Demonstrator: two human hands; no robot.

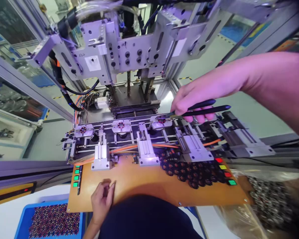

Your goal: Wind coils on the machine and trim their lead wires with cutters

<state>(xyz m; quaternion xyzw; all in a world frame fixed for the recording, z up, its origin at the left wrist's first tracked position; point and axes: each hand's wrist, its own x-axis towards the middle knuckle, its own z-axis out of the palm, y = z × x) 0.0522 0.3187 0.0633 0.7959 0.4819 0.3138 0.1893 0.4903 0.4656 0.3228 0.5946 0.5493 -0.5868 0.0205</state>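
Observation:
Black-handled pliers or a similar tool [201, 110] are gripped in my right hand [194, 99], their tips at the third round fixture [161, 121] on the machine's rail. A dark ring part with red marks shows under the tips. Similar ring parts sit in the left fixture [83, 130] and the middle fixture [121, 125]. My left hand [103, 197] rests at the front edge of the orange-brown board [132, 181], its fingers curled loosely with nothing visible in them.
Many dark round parts [194, 171] lie on the board's right side. Coloured buttons [76, 178] line its left edge. A blue bin [27, 212] holds small parts at lower left; a plastic bag [254, 215] lies at right. Machine plates [129, 53] stand above.

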